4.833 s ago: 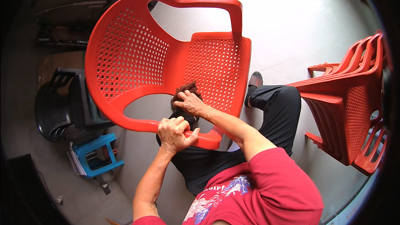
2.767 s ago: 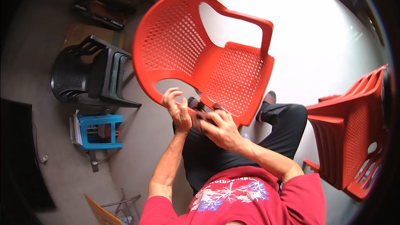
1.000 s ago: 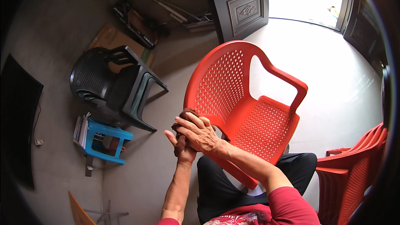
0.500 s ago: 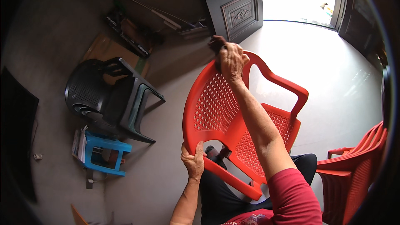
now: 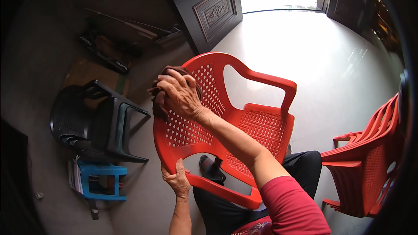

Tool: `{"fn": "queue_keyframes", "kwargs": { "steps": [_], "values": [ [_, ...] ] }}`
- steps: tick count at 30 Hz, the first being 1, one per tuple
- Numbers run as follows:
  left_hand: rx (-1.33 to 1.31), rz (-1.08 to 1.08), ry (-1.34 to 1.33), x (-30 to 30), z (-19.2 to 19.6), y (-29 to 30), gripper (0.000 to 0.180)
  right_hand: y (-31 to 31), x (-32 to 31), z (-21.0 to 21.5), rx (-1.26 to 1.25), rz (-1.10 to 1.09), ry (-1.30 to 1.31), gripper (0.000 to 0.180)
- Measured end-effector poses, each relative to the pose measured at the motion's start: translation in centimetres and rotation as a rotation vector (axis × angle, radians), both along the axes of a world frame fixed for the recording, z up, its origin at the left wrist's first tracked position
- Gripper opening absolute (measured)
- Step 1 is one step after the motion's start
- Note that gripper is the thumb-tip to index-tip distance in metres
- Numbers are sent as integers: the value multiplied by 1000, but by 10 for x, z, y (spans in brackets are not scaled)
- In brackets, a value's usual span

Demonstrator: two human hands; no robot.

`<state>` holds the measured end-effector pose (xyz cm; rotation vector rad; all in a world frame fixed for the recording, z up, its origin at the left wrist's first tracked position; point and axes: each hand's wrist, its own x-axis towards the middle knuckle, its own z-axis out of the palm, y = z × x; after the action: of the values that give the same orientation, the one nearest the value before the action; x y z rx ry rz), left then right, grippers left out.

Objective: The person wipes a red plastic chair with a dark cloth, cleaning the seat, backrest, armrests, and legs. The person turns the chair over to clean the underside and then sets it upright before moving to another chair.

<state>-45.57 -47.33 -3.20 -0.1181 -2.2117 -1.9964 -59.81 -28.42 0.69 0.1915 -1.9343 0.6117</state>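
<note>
A red plastic armchair (image 5: 265, 124) with a perforated back and seat stands tilted before me, over my legs. My left hand (image 5: 177, 180) grips its frame low on the left, where the armrest meets the back, thumb on the near side. Bunched under my right hand (image 5: 180, 93) is a dark brown cloth (image 5: 160, 106), pressed on the upper left edge of the backrest. The cloth hangs partly over the outer side of that edge. My right forearm crosses above the backrest and seat.
Red chairs (image 5: 361, 165) stand stacked at the right. On the left are dark green chairs (image 5: 87, 117), a blue stool (image 5: 104, 169) with papers beside it, and a cardboard box (image 5: 82, 74). A dark panelled door (image 5: 213, 11) stands open at a bright doorway.
My right hand has slid the cloth from the top of the backrest down along its left edge. The view has shifted, and my left hand keeps its hold.
</note>
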Motion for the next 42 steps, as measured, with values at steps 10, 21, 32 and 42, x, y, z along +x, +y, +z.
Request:
{"fn": "queue_keyframes", "kwargs": {
  "steps": [10, 21, 32, 42],
  "values": [
    [3, 16, 30, 2, -4, 4, 27, 189, 33, -90, -164, -534, -489, 34],
    [-5, 40, 63, 0, -1, 9, 29, 241, 159, -87, 265, -836, -786, 18],
    [33, -46, 45, 0, 0, 9, 25, 274, 203, -113, -196, -1088, -808, 26],
    [44, -37, 14, 0, 1, 7, 21, 216, 49, -90, -569, -676, -560, 31]
  ]
}}
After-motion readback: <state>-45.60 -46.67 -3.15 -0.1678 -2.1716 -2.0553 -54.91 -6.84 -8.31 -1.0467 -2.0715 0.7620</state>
